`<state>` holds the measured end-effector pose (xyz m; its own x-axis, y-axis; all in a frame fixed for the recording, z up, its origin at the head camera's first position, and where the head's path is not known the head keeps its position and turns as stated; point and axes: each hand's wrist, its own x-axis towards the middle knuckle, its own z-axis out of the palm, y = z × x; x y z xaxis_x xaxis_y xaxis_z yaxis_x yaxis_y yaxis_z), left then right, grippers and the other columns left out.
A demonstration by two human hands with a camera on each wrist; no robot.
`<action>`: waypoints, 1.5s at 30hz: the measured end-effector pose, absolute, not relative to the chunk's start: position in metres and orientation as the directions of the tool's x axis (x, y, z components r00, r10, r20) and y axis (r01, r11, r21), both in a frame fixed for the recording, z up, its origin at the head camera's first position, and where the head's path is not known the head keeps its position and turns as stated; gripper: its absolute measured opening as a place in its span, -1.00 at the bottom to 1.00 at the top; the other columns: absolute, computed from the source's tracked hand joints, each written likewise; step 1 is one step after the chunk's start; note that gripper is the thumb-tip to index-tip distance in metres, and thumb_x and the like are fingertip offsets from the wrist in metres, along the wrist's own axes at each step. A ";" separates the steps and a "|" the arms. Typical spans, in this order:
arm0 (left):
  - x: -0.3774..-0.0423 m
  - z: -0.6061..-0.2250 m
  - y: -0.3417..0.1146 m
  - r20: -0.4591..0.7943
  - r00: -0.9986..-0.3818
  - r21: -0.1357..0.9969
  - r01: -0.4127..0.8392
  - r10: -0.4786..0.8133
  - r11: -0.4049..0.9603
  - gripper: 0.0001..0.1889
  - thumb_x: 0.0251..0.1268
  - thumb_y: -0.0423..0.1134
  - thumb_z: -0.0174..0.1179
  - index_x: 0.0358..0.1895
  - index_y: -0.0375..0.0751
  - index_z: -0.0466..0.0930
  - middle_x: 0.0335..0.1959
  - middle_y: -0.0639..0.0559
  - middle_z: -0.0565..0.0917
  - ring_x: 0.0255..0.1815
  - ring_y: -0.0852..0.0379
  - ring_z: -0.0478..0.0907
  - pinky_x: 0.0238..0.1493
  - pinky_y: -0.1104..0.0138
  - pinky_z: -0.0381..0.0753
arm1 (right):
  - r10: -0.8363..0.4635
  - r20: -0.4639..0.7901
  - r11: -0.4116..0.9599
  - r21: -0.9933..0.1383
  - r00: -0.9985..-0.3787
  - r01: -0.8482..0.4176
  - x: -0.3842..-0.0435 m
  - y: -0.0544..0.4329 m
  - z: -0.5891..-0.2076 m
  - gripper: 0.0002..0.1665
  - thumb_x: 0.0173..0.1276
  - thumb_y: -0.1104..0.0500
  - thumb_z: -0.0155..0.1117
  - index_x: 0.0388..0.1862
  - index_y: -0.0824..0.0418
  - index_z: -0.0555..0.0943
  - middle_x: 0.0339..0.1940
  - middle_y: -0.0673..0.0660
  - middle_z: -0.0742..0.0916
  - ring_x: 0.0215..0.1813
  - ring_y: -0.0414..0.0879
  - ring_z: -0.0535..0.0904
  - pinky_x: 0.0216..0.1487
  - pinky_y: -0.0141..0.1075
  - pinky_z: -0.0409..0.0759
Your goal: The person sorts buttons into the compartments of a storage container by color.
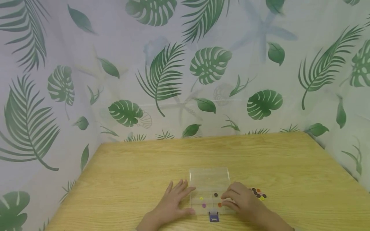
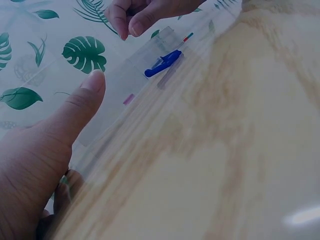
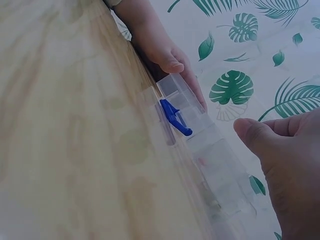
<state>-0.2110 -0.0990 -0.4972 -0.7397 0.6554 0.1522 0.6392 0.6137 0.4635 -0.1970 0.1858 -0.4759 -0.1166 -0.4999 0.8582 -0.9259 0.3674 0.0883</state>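
Clear divided box (image 1: 200,212): stands on the wood-grain table (image 1: 130,170), towards the near side and well apart from the far edge, between both hands; open on top.
Clear lid (image 1: 208,177): swung back from the box's far edge, towards the table's far edge; cannot tell whether flat or slightly tilted.
Left half of box: holds a yellow disc (image 1: 201,198) and, closer to the front edge, a purple disc (image 1: 204,205); exact cells unclear.
Right half of box: holds a dark disc (image 1: 215,194) towards the far edge; an orange disc (image 1: 219,204) shows nearer the front edge, by the right thumb.
Blue latch (image 1: 214,217): attached about midway along the box's front edge, pointing outwards to the table's near side.
Long axis of box: seems to run left to right, roughly parallel to the table's far edge.
Left hand (image 1: 174,199): spread wide, fingers extended, at the box's left edge, thumb by the near left corner.
Right hand (image 1: 244,199): over the box's right edge, thumb and forefinger narrowly set; cannot tell whether gripping a disc.
Loose discs (image 1: 257,193): clustered on the table beyond the box's right edge, near the right hand; dark, orange and yellow.
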 end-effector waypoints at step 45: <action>-0.211 -0.495 -0.101 0.149 -0.739 0.456 0.641 0.657 0.617 -0.26 0.20 0.27 0.10 0.43 0.13 0.18 0.47 -0.20 0.14 0.50 -0.16 -0.02 0.42 -0.20 -0.25 | -0.414 0.789 0.572 -0.162 -0.454 -0.804 -0.173 0.290 -0.486 -0.57 0.42 -0.10 0.05 -0.41 0.19 0.63 -0.40 -0.12 0.56 -0.35 -0.35 0.34 -0.36 -0.64 0.36</action>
<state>-0.2109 -0.1011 -0.4949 -0.7386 0.6574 0.1494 0.6414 0.6168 0.4563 -0.1725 0.2896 -0.4863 -0.4540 -0.4139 0.7890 -0.8038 0.5723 -0.1623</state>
